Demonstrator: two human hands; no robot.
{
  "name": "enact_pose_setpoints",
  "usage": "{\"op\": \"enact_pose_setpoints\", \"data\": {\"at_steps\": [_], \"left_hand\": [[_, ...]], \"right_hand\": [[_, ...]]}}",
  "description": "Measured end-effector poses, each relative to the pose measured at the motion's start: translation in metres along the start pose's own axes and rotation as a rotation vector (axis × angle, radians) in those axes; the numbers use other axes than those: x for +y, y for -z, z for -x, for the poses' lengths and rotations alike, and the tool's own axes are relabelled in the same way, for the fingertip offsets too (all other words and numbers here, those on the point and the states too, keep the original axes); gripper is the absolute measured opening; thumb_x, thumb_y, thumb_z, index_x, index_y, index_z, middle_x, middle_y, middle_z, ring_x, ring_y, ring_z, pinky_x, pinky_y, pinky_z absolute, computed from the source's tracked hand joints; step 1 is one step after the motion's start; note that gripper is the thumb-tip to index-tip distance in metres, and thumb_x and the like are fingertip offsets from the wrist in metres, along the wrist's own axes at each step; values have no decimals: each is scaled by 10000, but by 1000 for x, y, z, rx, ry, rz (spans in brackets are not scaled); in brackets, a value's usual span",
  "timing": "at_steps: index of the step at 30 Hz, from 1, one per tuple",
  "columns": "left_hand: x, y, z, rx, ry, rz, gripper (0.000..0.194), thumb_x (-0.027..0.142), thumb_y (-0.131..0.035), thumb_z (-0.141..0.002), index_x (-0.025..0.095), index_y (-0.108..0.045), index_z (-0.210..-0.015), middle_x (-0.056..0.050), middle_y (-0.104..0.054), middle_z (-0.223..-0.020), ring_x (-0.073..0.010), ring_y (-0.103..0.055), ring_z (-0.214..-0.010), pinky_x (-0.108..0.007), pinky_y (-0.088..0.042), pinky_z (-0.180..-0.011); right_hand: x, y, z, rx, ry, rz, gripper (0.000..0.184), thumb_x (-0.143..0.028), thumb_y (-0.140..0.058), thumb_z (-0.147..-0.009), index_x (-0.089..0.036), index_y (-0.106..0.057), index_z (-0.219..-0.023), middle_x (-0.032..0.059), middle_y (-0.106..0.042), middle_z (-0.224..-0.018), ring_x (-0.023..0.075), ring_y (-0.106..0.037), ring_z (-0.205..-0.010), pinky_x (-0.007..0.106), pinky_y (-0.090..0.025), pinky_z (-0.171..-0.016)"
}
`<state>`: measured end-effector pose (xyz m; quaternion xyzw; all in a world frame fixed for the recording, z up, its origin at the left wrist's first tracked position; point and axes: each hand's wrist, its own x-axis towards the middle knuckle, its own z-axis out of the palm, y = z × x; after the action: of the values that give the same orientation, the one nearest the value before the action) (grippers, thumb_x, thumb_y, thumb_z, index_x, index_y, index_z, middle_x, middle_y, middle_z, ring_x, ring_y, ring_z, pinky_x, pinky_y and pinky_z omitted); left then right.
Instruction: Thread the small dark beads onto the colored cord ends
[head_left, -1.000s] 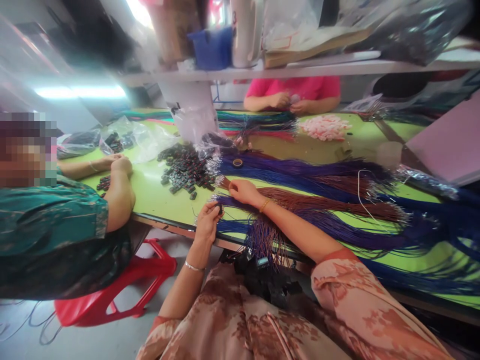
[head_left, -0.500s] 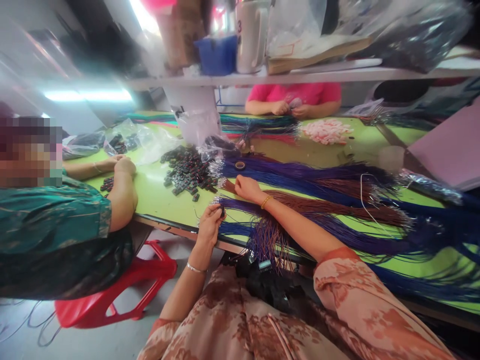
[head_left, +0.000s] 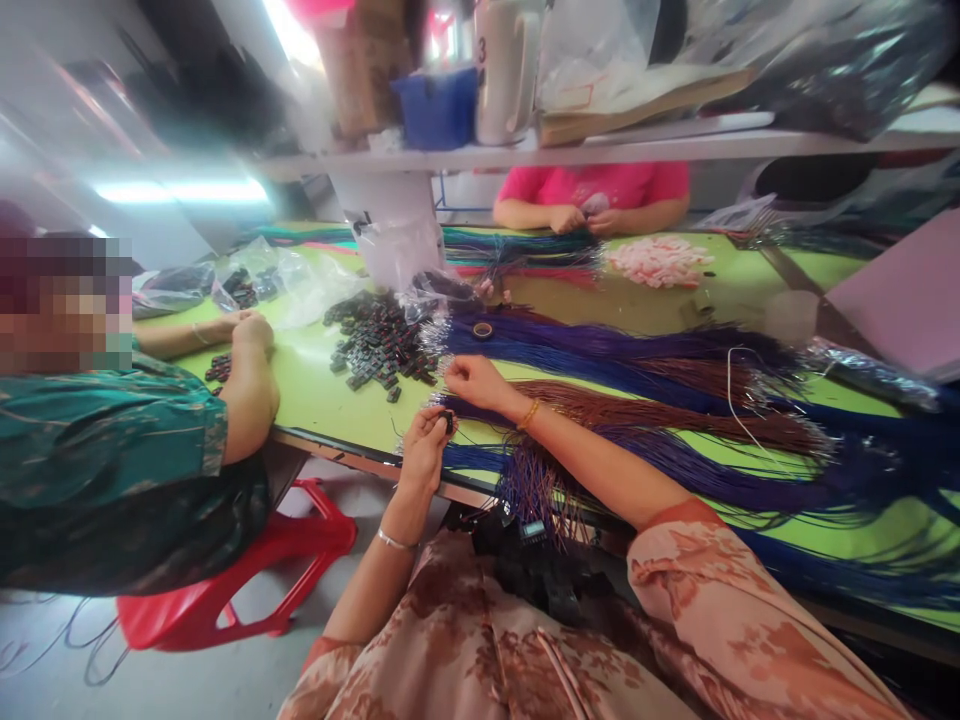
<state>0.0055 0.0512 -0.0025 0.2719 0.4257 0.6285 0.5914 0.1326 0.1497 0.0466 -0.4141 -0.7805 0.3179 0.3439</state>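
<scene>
My left hand (head_left: 424,450) hovers at the near edge of the green table (head_left: 315,385), its fingers pinched round a small black connector (head_left: 448,421). My right hand (head_left: 474,383) rests just beyond it on the ends of the brown wires (head_left: 637,405), fingers curled in a pinch on a wire end. Purple wires (head_left: 570,345) and blue wires (head_left: 750,480) lie in long bundles across the table to the right. A pile of small black connectors (head_left: 375,345) sits left of my right hand. More wired connectors hang into my lap (head_left: 536,535).
A person in green sits at the left with both arms (head_left: 244,370) on the table, on a red stool (head_left: 225,590). A person in pink (head_left: 592,195) works at the far side beside a pink pile (head_left: 660,260). Plastic bags (head_left: 270,280) and a cluttered shelf (head_left: 600,140) stand behind.
My right hand has drawn back left and nearer to my left hand. My left hand has lifted the black connector slightly toward it. The view has shifted a little.
</scene>
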Motion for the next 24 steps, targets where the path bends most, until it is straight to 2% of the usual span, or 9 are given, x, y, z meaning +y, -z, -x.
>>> {"op": "enact_pose_setpoints", "data": {"at_steps": [4,9,18,24], "left_hand": [[-4,-4,-1,-17,8,75,266,236,-773,-683,181,-626,-897,-24,-663,-893,-133,-635,-867,-332,-474,-915],[-8,-6,-2,-48,11,79,251,243,-731,-741,177,-603,-947,-35,-671,-905,-139,-637,-898,-350,-475,-930],[-8,-7,1,-58,26,62,275,222,-739,-730,184,-604,-967,-32,-672,-944,-125,-632,-913,-313,-476,-929],[-11,-7,6,-41,-91,-82,354,267,-771,-689,188,-617,-998,-30,-660,-956,-123,-623,-893,-262,-477,-856]], "right_hand": [[5,2,33,-39,-66,-77,127,-216,-549,-723,-128,-609,-653,-33,-556,-592,69,-410,-540,199,-288,-535],[9,-1,59,-28,-109,-47,182,-261,-562,-739,-135,-609,-618,-49,-506,-521,63,-357,-503,207,-245,-509],[1,1,67,9,-126,38,208,-278,-585,-749,-146,-589,-587,-42,-525,-534,63,-348,-499,217,-229,-514],[0,-4,69,-2,-128,7,179,-237,-573,-755,-144,-584,-602,-39,-525,-543,67,-377,-509,212,-242,-517]]}}
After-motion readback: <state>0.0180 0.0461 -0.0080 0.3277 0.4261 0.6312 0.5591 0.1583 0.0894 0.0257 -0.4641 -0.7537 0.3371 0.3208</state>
